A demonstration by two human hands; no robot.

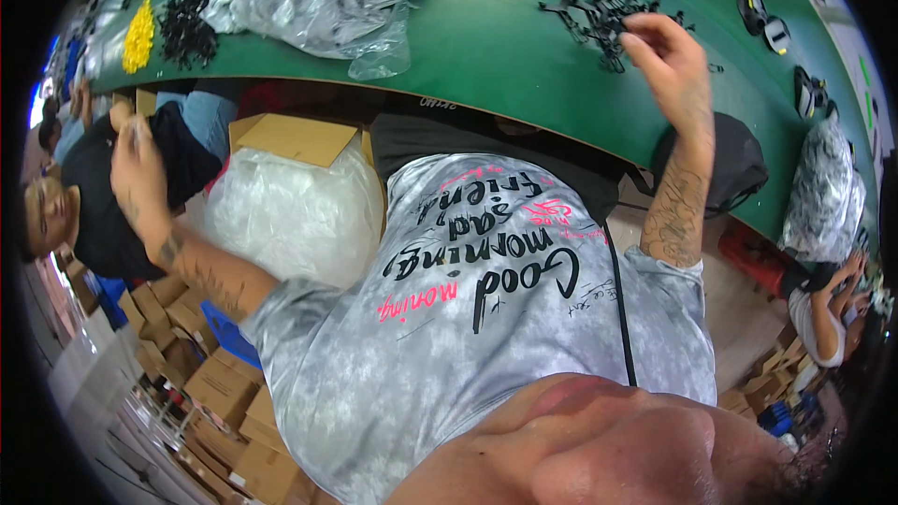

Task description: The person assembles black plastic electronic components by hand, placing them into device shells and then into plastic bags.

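My right hand point(672, 70) is over the green table, at the edge of a loose pile of black plastic pieces point(594, 11). Its thumb and forefinger are bent together around one of these thin pieces. Off to the left, beyond the table edge, I hold my left hand point(138, 173) raised with the fingertips pinched. Whatever is between them is too small to make out. Beside that arm stands an open cardboard box point(295, 138), lined with a bulging clear plastic bag point(290, 210).
On the green table point(486, 47) lie a large clear bag of parts point(318, 0), black pieces point(192, 23) and a yellow heap point(138, 37). Black-and-yellow items point(751, 7) line the far right. A dark bag point(734, 164) hangs by the edge. Co-workers sit on both sides; cartons point(224, 383) stand behind.
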